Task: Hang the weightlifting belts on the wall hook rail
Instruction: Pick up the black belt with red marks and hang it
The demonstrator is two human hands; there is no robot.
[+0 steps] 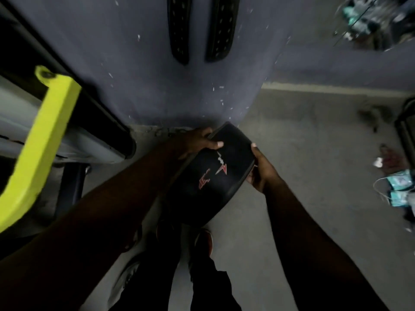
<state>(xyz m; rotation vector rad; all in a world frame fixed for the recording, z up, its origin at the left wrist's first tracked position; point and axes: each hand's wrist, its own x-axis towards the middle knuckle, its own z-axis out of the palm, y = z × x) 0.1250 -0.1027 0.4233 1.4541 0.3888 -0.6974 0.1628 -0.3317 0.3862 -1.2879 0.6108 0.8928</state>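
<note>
I hold a wide black weightlifting belt (pixel 215 176) with red and white markings in front of me, low above the floor. My left hand (pixel 199 142) grips its upper left edge. My right hand (pixel 261 171) grips its right edge. Two more black belts hang on the blue-grey wall ahead, one on the left (pixel 179 28) and one on the right (pixel 221 28), their rounded ends pointing down. The hook rail is out of view above the frame.
A machine with a bright yellow-green bar (pixel 42 135) and dark frame stands close on my left. The grey floor (pixel 314 135) stretches to the right. Small teal and white items (pixel 397 187) lie at the right edge. My shoes (pixel 202 241) show below the belt.
</note>
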